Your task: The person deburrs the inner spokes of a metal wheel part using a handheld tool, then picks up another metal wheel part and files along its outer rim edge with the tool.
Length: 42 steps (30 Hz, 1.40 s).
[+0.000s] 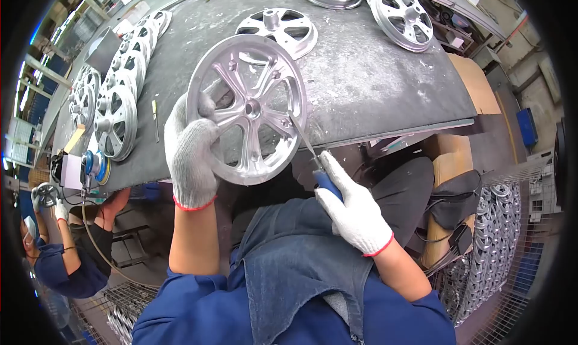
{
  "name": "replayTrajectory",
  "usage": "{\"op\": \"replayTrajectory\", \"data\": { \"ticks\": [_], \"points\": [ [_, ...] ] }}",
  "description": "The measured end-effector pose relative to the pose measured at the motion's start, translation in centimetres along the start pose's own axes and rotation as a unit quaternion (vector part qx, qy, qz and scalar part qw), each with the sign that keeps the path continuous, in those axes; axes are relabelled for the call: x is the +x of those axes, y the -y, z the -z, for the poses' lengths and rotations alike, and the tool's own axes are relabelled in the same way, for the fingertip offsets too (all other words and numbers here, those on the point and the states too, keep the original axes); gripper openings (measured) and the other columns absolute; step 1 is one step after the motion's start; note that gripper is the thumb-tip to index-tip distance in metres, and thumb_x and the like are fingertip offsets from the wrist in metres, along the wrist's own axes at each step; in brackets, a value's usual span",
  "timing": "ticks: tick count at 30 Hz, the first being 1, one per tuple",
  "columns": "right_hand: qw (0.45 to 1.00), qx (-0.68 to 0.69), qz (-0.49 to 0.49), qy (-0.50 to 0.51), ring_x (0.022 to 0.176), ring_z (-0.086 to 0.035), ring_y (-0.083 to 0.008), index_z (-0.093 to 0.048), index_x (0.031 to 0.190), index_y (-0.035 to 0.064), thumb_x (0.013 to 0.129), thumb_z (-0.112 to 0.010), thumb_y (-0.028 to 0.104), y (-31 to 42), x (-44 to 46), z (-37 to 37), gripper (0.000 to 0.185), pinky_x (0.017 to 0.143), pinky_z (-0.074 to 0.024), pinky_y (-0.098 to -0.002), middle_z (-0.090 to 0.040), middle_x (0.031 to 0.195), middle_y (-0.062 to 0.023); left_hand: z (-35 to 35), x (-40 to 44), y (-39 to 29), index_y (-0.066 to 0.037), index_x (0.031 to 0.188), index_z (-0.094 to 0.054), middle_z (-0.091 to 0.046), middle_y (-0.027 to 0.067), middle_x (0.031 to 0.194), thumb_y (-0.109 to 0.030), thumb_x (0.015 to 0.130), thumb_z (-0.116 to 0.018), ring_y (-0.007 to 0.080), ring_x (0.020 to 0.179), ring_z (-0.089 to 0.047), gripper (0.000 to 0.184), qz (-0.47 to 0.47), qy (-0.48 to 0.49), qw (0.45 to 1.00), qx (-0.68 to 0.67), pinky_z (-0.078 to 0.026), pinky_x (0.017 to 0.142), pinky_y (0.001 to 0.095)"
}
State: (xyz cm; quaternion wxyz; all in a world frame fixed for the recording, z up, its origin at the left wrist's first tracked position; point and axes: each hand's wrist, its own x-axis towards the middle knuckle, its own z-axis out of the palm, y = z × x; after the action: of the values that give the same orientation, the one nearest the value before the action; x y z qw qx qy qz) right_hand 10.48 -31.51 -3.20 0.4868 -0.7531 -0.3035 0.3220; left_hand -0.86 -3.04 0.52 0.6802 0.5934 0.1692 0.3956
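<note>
A silver five-spoke metal wheel (251, 155) is held up, tilted toward me, above the table's near edge. My left hand (191, 146), in a white knit glove with a red cuff, grips its left rim, with fingers partly hidden behind the spokes. In my right hand (352, 206), also gloved, is a file (325, 181) with a blue handle and a thin metal blade. The blade's tip meets the wheel near its right spoke; whether it touches is hard to tell. Another silver wheel (295, 38) lies flat on the table just behind.
More wheels (406, 20) lie at the table's far right, and rows of wheels (117, 113) stand along the left. A yellow-handled tool (155, 119) and a blue sander (93, 164) sit at left. The dark tabletop (373, 92) carries metal shavings. A co-worker (66, 254) handles a wheel at far left.
</note>
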Motion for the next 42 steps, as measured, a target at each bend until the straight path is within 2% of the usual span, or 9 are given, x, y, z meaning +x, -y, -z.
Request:
{"op": "replayTrajectory", "data": {
  "ticks": [2, 5, 11, 25, 31, 33, 38, 40, 42],
  "points": [
    [0.99, 0.044, -0.118, 0.057, 0.135, -0.078, -0.0416, -0.044, 0.178, 0.0069, 0.113, -0.071, 0.025, 2.6, 0.5, 1.6, 0.073, 0.116, -0.0573, -0.0432, -0.077, 0.151, -0.0246, 0.3, -0.3, -0.1, 0.005, 0.126, -0.069, -0.065, 0.0081, 0.115, -0.012, 0.089, -0.067, 0.0182, 0.105, -0.067, 0.04, -0.001, 0.004, 1.0, 0.025, -0.055, 0.1, 0.0335],
    [0.999, -0.022, 0.028, -0.016, 0.133, -0.078, -0.0407, -0.047, 0.177, 0.0065, 0.113, -0.071, 0.027, 0.0, 1.9, 1.5, 0.071, 0.115, -0.0575, -0.0422, -0.078, 0.148, -0.025, -1.9, -0.8, 0.1, 0.005, 0.118, -0.068, -0.065, 0.0079, 0.109, -0.007, 0.086, -0.065, 0.0162, 0.098, -0.067, 0.034, 0.001, -0.044, 0.998, -0.054, -0.055, 0.091, 0.0291],
    [0.999, -0.015, 0.044, -0.026, 0.134, -0.076, -0.0449, -0.05, 0.174, 0.004, 0.113, -0.07, 0.026, 0.3, 2.7, 2.6, 0.068, 0.115, -0.0568, -0.0419, -0.08, 0.144, -0.0257, 0.4, -2.6, 8.1, 0.007, 0.136, -0.063, -0.07, 0.0254, 0.137, -0.003, 0.094, -0.06, 0.0454, 0.132, -0.073, 0.044, 0.005, -0.07, 0.943, -0.325, -0.059, 0.121, 0.0582],
    [0.992, -0.127, 0.01, 0.026, 0.118, -0.078, -0.0521, -0.041, 0.181, 0.02, 0.112, -0.072, 0.033, 2.8, 1.2, 0.4, 0.077, 0.103, -0.061, -0.056, -0.081, 0.13, -0.029, 0.3, -4.7, 5.9, 0.002, 0.136, -0.063, -0.07, 0.0185, 0.128, -0.011, 0.103, -0.067, 0.0388, 0.126, -0.077, 0.035, 0.061, -0.051, 0.975, -0.205, -0.061, 0.117, 0.0521],
    [0.993, -0.105, 0.048, -0.032, 0.133, -0.075, -0.0476, -0.048, 0.178, 0.0151, 0.108, -0.079, 0.036, 3.6, 1.1, 0.9, 0.08, 0.112, -0.0596, -0.0488, -0.078, 0.144, -0.0281, 2.0, 2.2, 3.1, 0.005, 0.137, -0.07, -0.079, 0.0201, 0.125, -0.021, 0.106, -0.075, 0.0335, 0.109, -0.081, 0.041, -0.045, -0.123, 0.988, -0.079, -0.07, 0.097, 0.0455],
    [0.988, -0.138, 0.045, -0.049, 0.126, -0.077, -0.0489, -0.048, 0.178, 0.0165, 0.11, -0.075, 0.034, 2.6, 1.6, 1.0, 0.075, 0.107, -0.0612, -0.0503, -0.08, 0.138, -0.0282, 2.8, 4.7, 0.5, 0.002, 0.126, -0.077, -0.08, 0.0161, 0.108, -0.022, 0.104, -0.076, 0.0269, 0.088, -0.08, 0.033, 0.248, -0.014, 0.959, -0.134, -0.069, 0.074, 0.0392],
    [0.985, -0.166, 0.034, -0.029, 0.111, -0.079, -0.0508, -0.047, 0.178, 0.0197, 0.111, -0.071, 0.03, 2.6, 0.9, 0.1, 0.072, 0.098, -0.0622, -0.0552, -0.082, 0.121, -0.0292, 3.3, 4.5, 2.4, 0.007, 0.122, -0.076, -0.08, 0.0134, 0.092, -0.021, 0.103, -0.074, 0.0207, 0.062, -0.071, 0.034, 0.249, 0.007, 0.961, -0.122, -0.06, 0.055, 0.0326],
    [0.983, -0.177, 0.047, -0.019, 0.104, -0.079, -0.051, -0.048, 0.178, 0.0213, 0.111, -0.071, 0.029, 2.6, 0.8, -0.6, 0.071, 0.094, -0.062, -0.057, -0.082, 0.112, -0.0293, 1.0, 2.7, 1.9, 0.007, 0.123, -0.076, -0.08, 0.0135, 0.092, -0.021, 0.104, -0.07, 0.0208, 0.062, -0.071, 0.034, 0.197, -0.102, 0.965, -0.14, -0.06, 0.056, 0.0342],
    [0.986, -0.165, 0.033, 0.003, 0.112, -0.078, -0.0516, -0.047, 0.178, 0.0205, 0.111, -0.071, 0.027, 3.6, 0.9, -0.4, 0.072, 0.098, -0.062, -0.0561, -0.081, 0.122, -0.0305, 1.1, 0.4, 3.1, 0.009, 0.133, -0.071, -0.079, 0.0222, 0.118, -0.02, 0.105, -0.066, 0.0343, 0.108, -0.079, 0.041, 0.133, -0.041, 0.971, -0.196, -0.067, 0.099, 0.0482]
  ]
}}
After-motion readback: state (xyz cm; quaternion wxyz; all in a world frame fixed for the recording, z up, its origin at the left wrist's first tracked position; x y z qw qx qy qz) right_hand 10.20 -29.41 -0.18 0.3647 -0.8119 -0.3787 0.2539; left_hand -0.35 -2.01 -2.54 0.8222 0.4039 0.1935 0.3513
